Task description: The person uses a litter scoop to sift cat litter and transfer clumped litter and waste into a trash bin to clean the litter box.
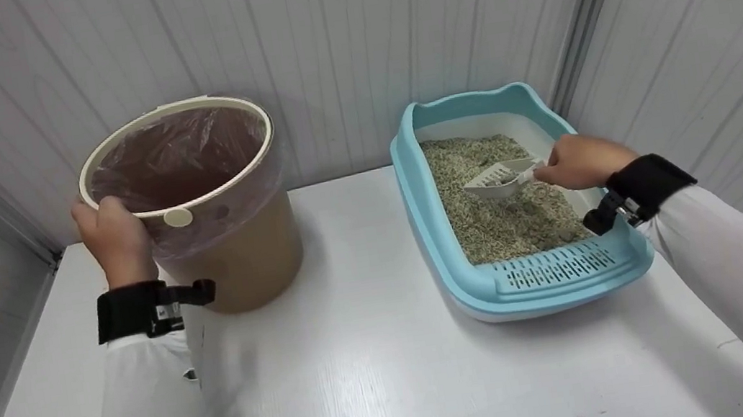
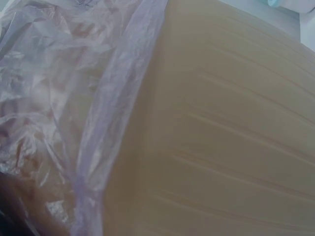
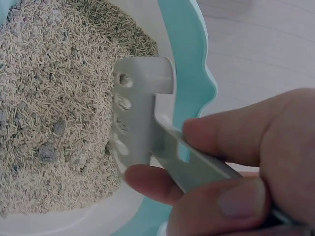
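Both my white sleeves lie closest, over the white table. With the litter box as landmark: my right hand is above its right side and pinches the handle of the white scoop, fingers and thumb curled around it. Scoop blade sits just over the litter inside the box. Well apart to the left of the box stands the brown bin with a plastic bag liner; my left hand grips its rim on the far side from the box.
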### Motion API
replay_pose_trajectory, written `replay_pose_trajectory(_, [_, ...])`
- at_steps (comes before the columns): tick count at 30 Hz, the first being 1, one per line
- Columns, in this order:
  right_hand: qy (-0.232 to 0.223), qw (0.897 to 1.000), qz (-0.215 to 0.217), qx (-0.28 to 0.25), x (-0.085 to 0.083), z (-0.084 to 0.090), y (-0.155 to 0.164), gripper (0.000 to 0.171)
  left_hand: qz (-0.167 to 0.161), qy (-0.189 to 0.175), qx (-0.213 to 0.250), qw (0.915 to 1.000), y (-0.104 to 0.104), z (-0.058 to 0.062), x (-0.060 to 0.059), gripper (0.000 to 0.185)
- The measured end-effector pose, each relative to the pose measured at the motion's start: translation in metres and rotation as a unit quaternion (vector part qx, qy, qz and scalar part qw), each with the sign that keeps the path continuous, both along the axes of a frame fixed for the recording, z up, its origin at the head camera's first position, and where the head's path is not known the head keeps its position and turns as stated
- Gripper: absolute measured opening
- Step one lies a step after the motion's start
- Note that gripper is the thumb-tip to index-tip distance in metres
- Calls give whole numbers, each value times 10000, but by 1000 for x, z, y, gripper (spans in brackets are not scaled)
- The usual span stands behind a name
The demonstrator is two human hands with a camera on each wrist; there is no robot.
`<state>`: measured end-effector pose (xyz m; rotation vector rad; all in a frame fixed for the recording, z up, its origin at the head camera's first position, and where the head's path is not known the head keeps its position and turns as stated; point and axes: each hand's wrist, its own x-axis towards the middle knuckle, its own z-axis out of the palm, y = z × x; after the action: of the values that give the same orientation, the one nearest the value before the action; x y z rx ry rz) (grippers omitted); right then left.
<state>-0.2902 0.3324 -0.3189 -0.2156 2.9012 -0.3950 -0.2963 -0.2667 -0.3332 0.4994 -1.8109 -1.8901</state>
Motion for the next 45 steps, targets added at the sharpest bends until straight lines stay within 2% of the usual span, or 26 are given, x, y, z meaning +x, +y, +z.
replay_pose_trajectory(3, [447,9985,-179,-266,-1,-10,-1,53,35,22,-70,10000,0,0,0,62])
replay_pose_trajectory(7, [1089,9911,-456,-608,-1,-25,-4,46,88,52,-139,9999,0,-1,-2,61])
replay_pose_trajectory(12, [1438,9811,-651,-1116,0,-39,-11,44,82,-7,-110,9999,0,-2,-2,62])
replay_pose_trajectory(18, [1856,9698,-612,-1460,-2,-52,-17,50,-15,59,-65,10000,2,0,-1,66])
replay_pose_trajectory(22, [2001,9664,-668,-1468,-2,-57,-20,51,-19,83,-43,10000,4,2,0,64])
replay_pose_trajectory(30, [2046,9666,-827,-1303,-1,-57,-22,49,-12,41,-93,9999,2,0,1,64])
replay_pose_trajectory(45, [2151,9635,-709,-1430,1,-54,-21,51,19,-60,-166,9998,-1,-4,-2,63])
